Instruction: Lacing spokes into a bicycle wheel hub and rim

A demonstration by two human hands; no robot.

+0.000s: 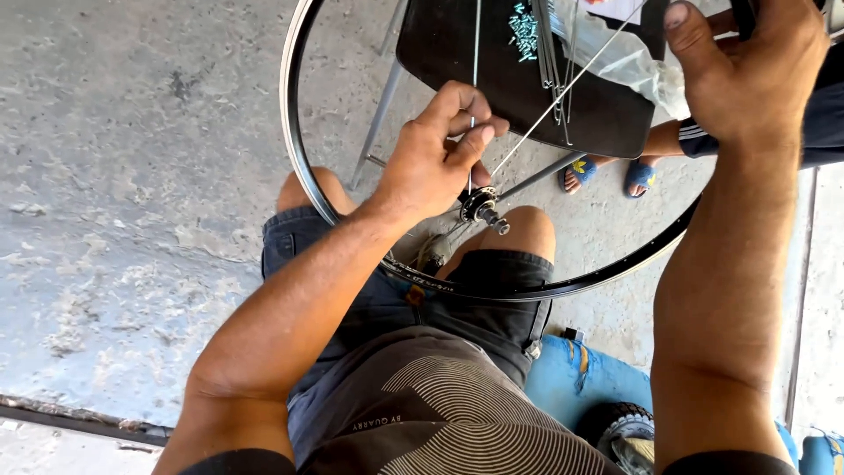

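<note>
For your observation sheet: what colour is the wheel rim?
Black wheel rim, seen in the head view.

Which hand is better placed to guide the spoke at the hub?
The left hand: its fingers already pinch a spoke just above the hub. The right hand grips the rim, far away.

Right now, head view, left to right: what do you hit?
Concrete floor → rim's left arc → left hand → hub → blue sandals → right hand, gripping the rim's right side.
</note>
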